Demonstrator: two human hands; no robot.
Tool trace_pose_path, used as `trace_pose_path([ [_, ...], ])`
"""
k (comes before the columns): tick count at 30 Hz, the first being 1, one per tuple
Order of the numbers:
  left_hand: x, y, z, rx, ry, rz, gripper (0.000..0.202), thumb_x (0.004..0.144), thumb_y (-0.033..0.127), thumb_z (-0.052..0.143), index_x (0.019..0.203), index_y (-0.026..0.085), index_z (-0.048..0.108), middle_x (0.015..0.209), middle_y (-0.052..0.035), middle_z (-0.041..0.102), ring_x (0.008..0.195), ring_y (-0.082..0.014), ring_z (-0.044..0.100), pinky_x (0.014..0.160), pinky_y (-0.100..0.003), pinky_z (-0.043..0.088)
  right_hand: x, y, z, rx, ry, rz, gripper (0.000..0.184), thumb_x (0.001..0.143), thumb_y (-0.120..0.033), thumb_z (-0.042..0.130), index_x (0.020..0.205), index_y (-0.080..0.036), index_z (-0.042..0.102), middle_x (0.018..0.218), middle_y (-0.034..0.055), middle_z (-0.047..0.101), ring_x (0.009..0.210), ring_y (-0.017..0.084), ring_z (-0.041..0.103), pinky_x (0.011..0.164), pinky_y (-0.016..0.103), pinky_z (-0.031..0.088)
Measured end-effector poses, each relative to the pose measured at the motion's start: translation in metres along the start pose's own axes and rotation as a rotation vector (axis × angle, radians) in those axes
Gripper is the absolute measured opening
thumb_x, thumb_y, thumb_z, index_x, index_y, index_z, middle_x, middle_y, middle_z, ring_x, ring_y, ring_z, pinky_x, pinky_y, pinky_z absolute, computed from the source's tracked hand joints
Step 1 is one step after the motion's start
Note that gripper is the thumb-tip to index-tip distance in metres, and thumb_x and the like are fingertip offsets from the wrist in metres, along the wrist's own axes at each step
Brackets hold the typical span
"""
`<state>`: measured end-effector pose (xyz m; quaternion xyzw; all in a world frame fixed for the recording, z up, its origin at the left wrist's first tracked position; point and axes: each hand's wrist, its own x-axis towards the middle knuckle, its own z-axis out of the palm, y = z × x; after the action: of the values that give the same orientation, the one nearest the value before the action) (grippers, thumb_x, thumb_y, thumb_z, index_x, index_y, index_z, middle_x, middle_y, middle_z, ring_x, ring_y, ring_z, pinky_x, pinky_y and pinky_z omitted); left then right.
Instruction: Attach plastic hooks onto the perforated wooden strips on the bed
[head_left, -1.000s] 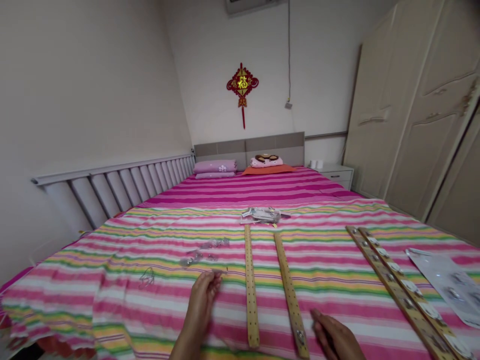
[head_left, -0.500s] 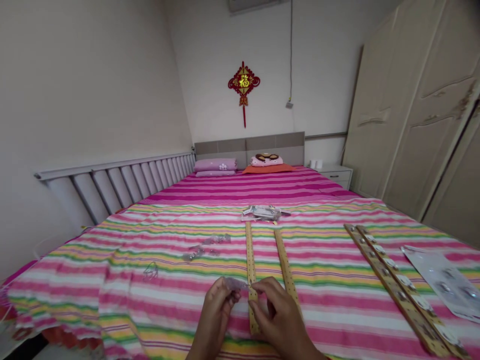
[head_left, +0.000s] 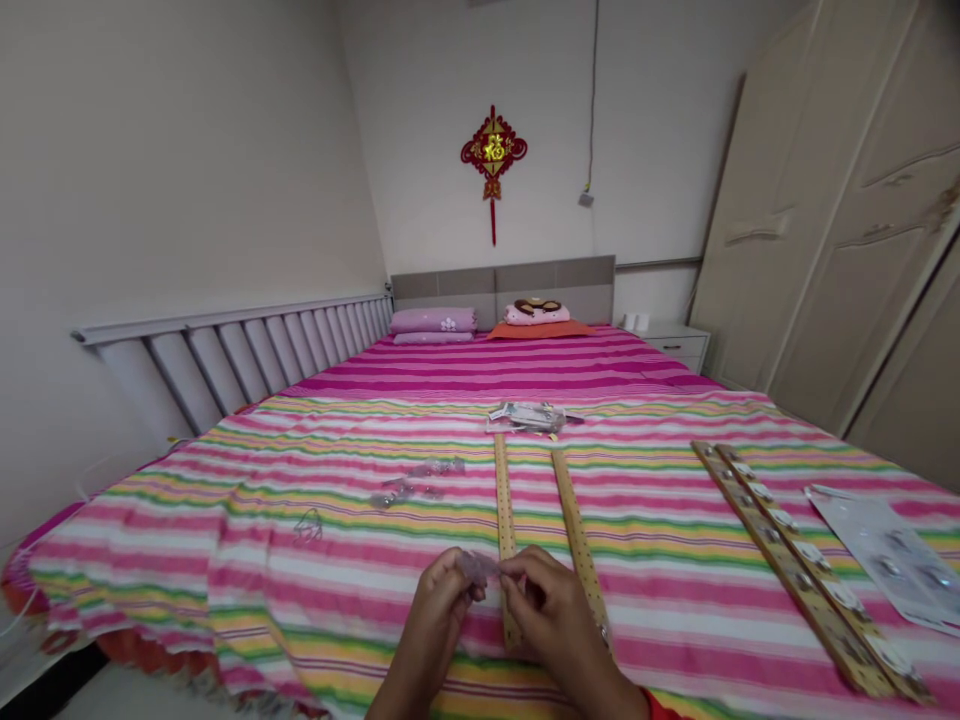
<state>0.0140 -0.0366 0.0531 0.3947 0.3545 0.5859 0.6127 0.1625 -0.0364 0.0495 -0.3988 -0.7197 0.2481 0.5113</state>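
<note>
My left hand [head_left: 439, 605] is closed on a small clear plastic bag [head_left: 477, 568], which sticks out toward the right. The fingertips of my right hand [head_left: 551, 605] pinch at the bag's right end; whether they hold a small part from it is too small to tell. Beneath the hands lies a narrow wooden strip with rows of holes [head_left: 504, 490]. A second holed strip [head_left: 571, 510] lies to its right, partly covered by my right hand and wrist. To the left, small clear bags with metal bits [head_left: 409, 492] rest on the striped sheet.
Two wooden strips with round metal and white pieces [head_left: 799, 570] lie at the right, beside a clear blister pack [head_left: 892, 555]. A packet of parts [head_left: 531, 416] sits beyond the strips. A thin wire tangle [head_left: 307, 525] lies left on the striped bed sheet [head_left: 247, 590].
The view has shifted slightly. My right fingertips have come closer to the bag's end, and the bag looks more bunched up. The strips and packets lie where they were.
</note>
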Motion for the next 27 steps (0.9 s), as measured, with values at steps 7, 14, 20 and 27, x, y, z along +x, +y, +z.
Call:
trace_pose_path([
  [7,0.002,-0.003,-0.007,0.025,-0.064,0.003,0.019,0.068,0.024,0.063,0.056,0.016,0.050,0.059,0.0019,0.049,0.059,-0.0098,0.045,0.058,-0.022,0.037,0.009,0.014,-0.002,0.338,0.145,0.407,0.016,0.066,-0.032,0.064,0.064,-0.016,0.069,0.051,-0.0017,0.054,0.046,0.011,0.043,0.044,0.023,0.033],
  [14,0.028,-0.010,-0.036,0.470,0.064,0.136,0.027,0.071,0.039,0.065,0.061,0.018,0.052,0.064,0.0005,0.056,0.062,-0.0126,0.051,0.060,-0.023,0.040,0.008,0.020,-0.018,0.635,0.303,0.743,0.023,0.051,-0.035,0.074,0.061,-0.016,0.065,0.047,-0.0037,0.056,0.036,0.008,0.041,0.037,0.021,0.032],
  [20,0.064,-0.031,-0.064,0.894,0.197,0.418,0.024,0.074,0.038,0.061,0.060,0.019,0.057,0.067,-0.0017,0.056,0.064,-0.0158,0.053,0.061,-0.027,0.043,-0.006,0.025,-0.028,0.690,0.330,0.769,0.026,0.049,-0.034,0.077,0.063,-0.015,0.066,0.045,-0.0020,0.058,0.041,0.010,0.050,0.041,0.020,0.038],
  [27,0.082,-0.048,-0.075,0.874,0.211,0.457,0.022,0.079,0.035,0.055,0.089,0.021,0.069,0.101,-0.0080,0.063,0.098,-0.0225,0.060,0.093,-0.037,0.045,-0.016,0.038,-0.037,0.717,0.350,0.769,0.029,0.048,-0.035,0.081,0.064,-0.015,0.067,0.047,-0.0010,0.061,0.043,0.011,0.052,0.043,0.022,0.040],
])
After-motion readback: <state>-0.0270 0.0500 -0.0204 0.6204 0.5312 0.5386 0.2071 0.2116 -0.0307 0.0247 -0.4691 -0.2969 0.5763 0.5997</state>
